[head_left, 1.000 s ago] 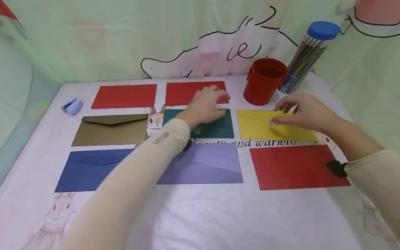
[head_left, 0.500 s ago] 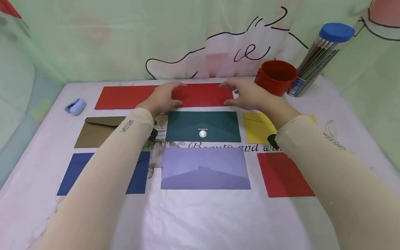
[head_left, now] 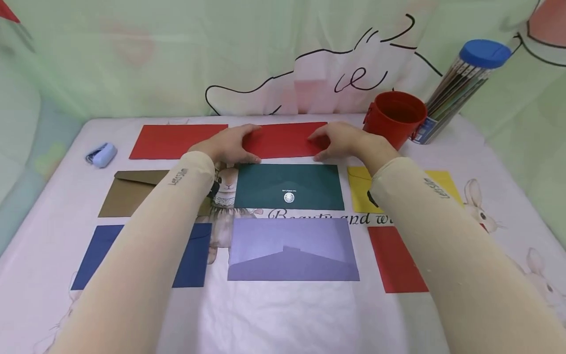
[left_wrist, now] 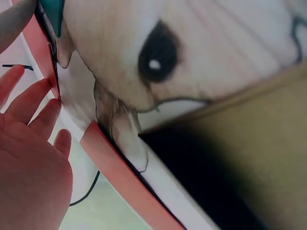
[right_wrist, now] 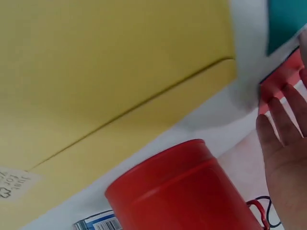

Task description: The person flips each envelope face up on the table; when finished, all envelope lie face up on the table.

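Note:
In the head view, a red envelope (head_left: 283, 141) lies in the back row, between my two hands. My left hand (head_left: 232, 145) is at its left end, with thumb and fingers spread around that edge. My right hand (head_left: 342, 141) is at its right end in the same way. In the left wrist view, the left fingers (left_wrist: 43, 117) extend to the envelope's edge. In the right wrist view, the right fingertips (right_wrist: 276, 101) overlap its red corner. Another red envelope (head_left: 179, 141) lies left of my left hand. A dark green envelope (head_left: 287, 184) lies just in front.
A red bucket (head_left: 393, 120) stands beside my right hand, with a blue-lidded tube of pencils (head_left: 460, 93) behind. Olive (head_left: 128, 196), yellow (head_left: 360, 189), blue (head_left: 190, 260), lavender (head_left: 292, 255) and red (head_left: 393, 265) envelopes lie nearer. A small light-blue object (head_left: 101, 155) lies far left.
My right hand has left the yellow envelope and moved left to the right end of the back middle red envelope. My left hand has moved left, from over that envelope to its left end.

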The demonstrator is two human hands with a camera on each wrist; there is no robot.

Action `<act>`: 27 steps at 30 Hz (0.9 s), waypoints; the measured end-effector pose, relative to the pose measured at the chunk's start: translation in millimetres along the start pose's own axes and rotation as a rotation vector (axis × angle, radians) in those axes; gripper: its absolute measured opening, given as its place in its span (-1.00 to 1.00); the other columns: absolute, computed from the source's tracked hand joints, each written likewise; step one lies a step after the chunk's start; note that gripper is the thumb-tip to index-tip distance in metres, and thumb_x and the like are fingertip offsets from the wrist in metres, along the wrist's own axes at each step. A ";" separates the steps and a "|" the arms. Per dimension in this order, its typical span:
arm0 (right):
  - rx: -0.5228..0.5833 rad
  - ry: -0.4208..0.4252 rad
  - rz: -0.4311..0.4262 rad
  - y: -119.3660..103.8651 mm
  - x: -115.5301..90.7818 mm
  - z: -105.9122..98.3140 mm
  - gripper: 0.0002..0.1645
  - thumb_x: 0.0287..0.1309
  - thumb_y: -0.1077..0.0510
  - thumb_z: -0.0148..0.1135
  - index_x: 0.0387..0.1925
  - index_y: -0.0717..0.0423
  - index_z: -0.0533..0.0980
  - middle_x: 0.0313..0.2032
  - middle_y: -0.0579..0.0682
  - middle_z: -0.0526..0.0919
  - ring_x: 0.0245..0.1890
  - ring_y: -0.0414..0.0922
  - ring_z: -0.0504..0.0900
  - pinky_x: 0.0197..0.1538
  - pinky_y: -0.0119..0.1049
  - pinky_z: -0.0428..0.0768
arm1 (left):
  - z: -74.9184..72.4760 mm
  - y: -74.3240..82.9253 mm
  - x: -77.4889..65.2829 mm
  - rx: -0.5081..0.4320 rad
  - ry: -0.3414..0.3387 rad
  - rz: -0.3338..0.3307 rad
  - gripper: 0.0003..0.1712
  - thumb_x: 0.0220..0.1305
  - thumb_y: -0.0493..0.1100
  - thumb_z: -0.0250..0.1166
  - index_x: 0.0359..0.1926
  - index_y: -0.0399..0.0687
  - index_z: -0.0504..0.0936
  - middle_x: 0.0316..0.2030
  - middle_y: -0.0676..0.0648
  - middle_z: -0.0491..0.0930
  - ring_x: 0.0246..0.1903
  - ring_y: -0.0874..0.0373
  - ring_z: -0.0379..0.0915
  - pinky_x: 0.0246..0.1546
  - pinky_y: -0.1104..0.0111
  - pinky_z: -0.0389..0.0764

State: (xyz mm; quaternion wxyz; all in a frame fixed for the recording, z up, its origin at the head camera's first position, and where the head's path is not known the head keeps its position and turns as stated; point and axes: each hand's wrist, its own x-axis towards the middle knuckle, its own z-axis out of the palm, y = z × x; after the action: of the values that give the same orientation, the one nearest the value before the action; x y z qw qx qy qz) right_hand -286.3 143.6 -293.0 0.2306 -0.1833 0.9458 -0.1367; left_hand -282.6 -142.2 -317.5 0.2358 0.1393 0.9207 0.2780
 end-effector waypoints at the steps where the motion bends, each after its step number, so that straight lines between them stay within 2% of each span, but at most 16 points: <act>1: -0.003 -0.003 -0.004 1.5 -0.6 0.2 -0.06 0.08 0.11 0.53 0.47 0.06 0.31 0.36 0.17 0.35 0.35 0.18 0.25 0.20 0.08 0.51 | -1.0 0.6 -0.9 0.006 0.000 0.002 0.06 0.21 -0.03 0.48 0.59 0.24 0.06 0.46 -0.10 0.15 0.36 -0.08 0.11 0.12 0.06 0.55; 4: 0.004 0.004 -0.021 5.7 -2.5 1.4 -0.04 0.14 0.08 0.48 0.51 0.01 0.24 0.41 0.14 0.31 0.39 0.17 0.21 0.21 0.09 0.50 | -3.1 1.5 -2.7 0.027 0.001 0.007 0.07 0.21 -0.03 0.48 0.59 0.31 0.04 0.47 -0.09 0.14 0.37 -0.08 0.10 0.13 0.03 0.54; 7: 0.013 0.006 -0.040 9.8 -3.4 2.8 0.02 0.20 0.05 0.43 0.57 -0.07 0.11 0.46 0.12 0.26 0.44 0.15 0.17 0.23 0.10 0.49 | -3.7 1.4 -4.1 0.097 0.011 0.031 0.05 0.23 0.00 0.46 0.59 0.34 0.03 0.47 -0.08 0.16 0.38 -0.09 0.09 0.16 0.00 0.50; 10: 0.014 0.012 -0.050 12.9 -4.1 3.4 0.06 0.20 0.03 0.43 0.59 -0.13 0.05 0.47 0.11 0.24 0.46 0.15 0.14 0.24 0.11 0.47 | -4.1 0.5 -3.7 0.213 0.027 0.099 0.05 0.28 0.07 0.40 0.61 0.33 -0.04 0.46 -0.10 0.20 0.40 -0.08 0.10 0.36 -0.02 0.22; 14: 0.018 0.029 -0.064 14.5 -4.8 3.7 0.11 0.15 0.00 0.48 0.58 -0.12 0.05 0.46 0.10 0.24 0.45 0.14 0.15 0.27 0.12 0.43 | -5.4 -1.8 -3.1 0.321 0.045 0.182 0.06 0.34 0.10 0.31 0.62 0.29 -0.18 0.45 -0.13 0.27 0.43 -0.04 0.12 0.42 -0.10 -0.18; 20: 0.052 0.076 -0.088 13.1 -8.0 2.1 -0.09 0.22 -0.05 0.41 0.48 0.02 0.19 0.39 0.12 0.34 0.37 0.13 0.27 0.29 0.09 0.42 | -7.6 -3.2 -6.0 0.314 0.086 0.227 -0.06 0.48 0.05 0.17 0.62 0.26 -0.24 0.34 -0.09 0.45 0.33 -0.01 0.32 0.36 -0.08 -0.07; 22: 0.075 0.110 -0.093 12.3 -9.3 1.0 -0.19 0.28 -0.03 0.35 0.43 0.07 0.23 0.34 0.14 0.40 0.32 0.13 0.33 0.27 0.09 0.44 | -8.3 -3.2 -7.0 0.304 0.109 0.244 -0.10 0.52 0.03 0.12 0.62 0.30 -0.24 0.29 -0.09 0.49 0.28 0.00 0.40 0.34 -0.08 -0.05; 27: 0.111 0.179 -0.073 11.3 -10.7 -0.1 -0.34 0.40 -0.07 0.20 0.39 0.04 0.24 0.28 0.17 0.47 0.28 0.14 0.40 0.27 0.11 0.44 | -10.6 -5.5 -9.9 0.248 0.183 0.275 -0.18 0.58 0.01 0.02 0.61 0.43 -0.26 0.21 -0.11 0.56 0.21 0.01 0.47 0.39 -0.10 -0.09</act>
State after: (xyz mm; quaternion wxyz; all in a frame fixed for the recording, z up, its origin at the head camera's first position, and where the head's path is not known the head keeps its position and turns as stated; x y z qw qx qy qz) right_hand -280.7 158.1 -292.6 0.1497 -0.1915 0.9464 -0.2128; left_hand -280.3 -155.1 -309.3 0.0918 0.2658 0.9378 0.2038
